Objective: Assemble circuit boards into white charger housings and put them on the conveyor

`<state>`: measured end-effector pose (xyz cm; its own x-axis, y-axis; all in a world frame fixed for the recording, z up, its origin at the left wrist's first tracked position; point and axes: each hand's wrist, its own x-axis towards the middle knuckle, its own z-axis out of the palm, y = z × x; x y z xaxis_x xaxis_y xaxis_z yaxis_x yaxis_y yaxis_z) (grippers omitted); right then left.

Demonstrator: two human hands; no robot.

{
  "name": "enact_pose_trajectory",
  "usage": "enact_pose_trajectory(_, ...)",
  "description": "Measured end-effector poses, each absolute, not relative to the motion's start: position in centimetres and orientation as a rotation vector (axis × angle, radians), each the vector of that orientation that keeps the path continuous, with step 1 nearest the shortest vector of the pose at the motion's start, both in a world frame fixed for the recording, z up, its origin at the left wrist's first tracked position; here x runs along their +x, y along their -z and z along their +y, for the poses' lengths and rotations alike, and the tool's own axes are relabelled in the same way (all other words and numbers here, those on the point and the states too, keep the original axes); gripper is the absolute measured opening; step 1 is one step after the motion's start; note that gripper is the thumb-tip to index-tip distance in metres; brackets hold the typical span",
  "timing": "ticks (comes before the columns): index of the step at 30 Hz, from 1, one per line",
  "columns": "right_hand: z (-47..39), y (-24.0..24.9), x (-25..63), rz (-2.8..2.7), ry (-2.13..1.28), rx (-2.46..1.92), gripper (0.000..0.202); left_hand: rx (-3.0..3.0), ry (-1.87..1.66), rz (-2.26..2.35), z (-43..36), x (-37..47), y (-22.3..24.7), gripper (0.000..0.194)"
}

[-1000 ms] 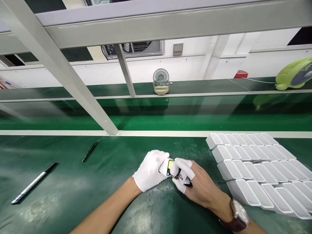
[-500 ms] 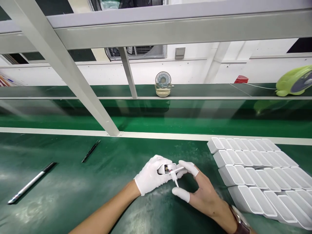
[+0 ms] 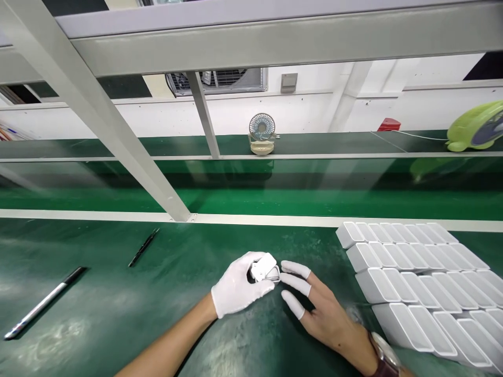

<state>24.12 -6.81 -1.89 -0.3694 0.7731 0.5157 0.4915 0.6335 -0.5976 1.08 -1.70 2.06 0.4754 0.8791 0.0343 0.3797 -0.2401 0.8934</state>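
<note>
In a white glove, my left hand (image 3: pixel 238 288) is closed round a small white plastic housing (image 3: pixel 274 274) above the green bench. A flat white piece (image 3: pixel 264 266) lies tilted across the top of the housing, covering its inside. My right hand (image 3: pixel 314 301) wears white finger cots on thumb and fingers. Its fingers are apart with nothing between them, and the fingertips are close to the right end of the housing; whether they touch it I cannot tell.
Rows of white open-topped trays (image 3: pixel 416 283) stand on the right of the bench (image 3: pixel 188 324). To the left lie black tweezers (image 3: pixel 143 247) and a silver-and-black pen-like tool (image 3: pixel 45 303). A slanted metal post (image 3: pixel 129 152) meets the bench's back edge. A small fan (image 3: pixel 262 133) sits behind.
My right hand has let go of the white piece and its fingers have spread. The piece now lies over the housing, where the inside showed before.
</note>
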Motion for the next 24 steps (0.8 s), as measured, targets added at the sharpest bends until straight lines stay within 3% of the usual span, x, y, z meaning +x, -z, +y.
enact_pose_trajectory(2,-6.8,1.8,24.0,-2.131,-0.385,-0.999,0.051,1.808,-0.708,1.078,-1.8,0.9,-1.9,0.042)
enact_pose_trajectory(6,-6.6,1.5,24.0,-2.176,-0.355,-0.979,0.053,1.776,-0.704,1.097,-2.1,1.0,-1.5,0.040)
enact_pose_trajectory(10,-6.6,1.3,24.4,-2.193,-0.399,-0.936,0.055,1.771,-0.718,1.151,-2.3,1.3,-1.1,0.055)
enact_pose_trajectory(16,-6.6,1.4,24.4,-2.177,-0.425,-0.939,0.052,1.690,-0.879,1.043,-2.2,1.1,-1.0,0.016)
enact_pose_trajectory(18,-6.6,1.4,24.3,-2.171,-0.418,-0.945,0.051,1.668,-0.924,0.988,-2.0,1.0,-1.0,0.013)
enact_pose_trajectory(22,-6.5,1.4,24.1,-2.154,-0.398,-0.935,0.049,1.769,-0.900,0.928,-2.1,1.3,-1.3,0.036)
enact_pose_trajectory(24,-6.5,1.5,24.0,-2.145,-0.403,-0.932,0.047,1.856,-0.925,0.923,-2.3,1.8,-1.5,0.038)
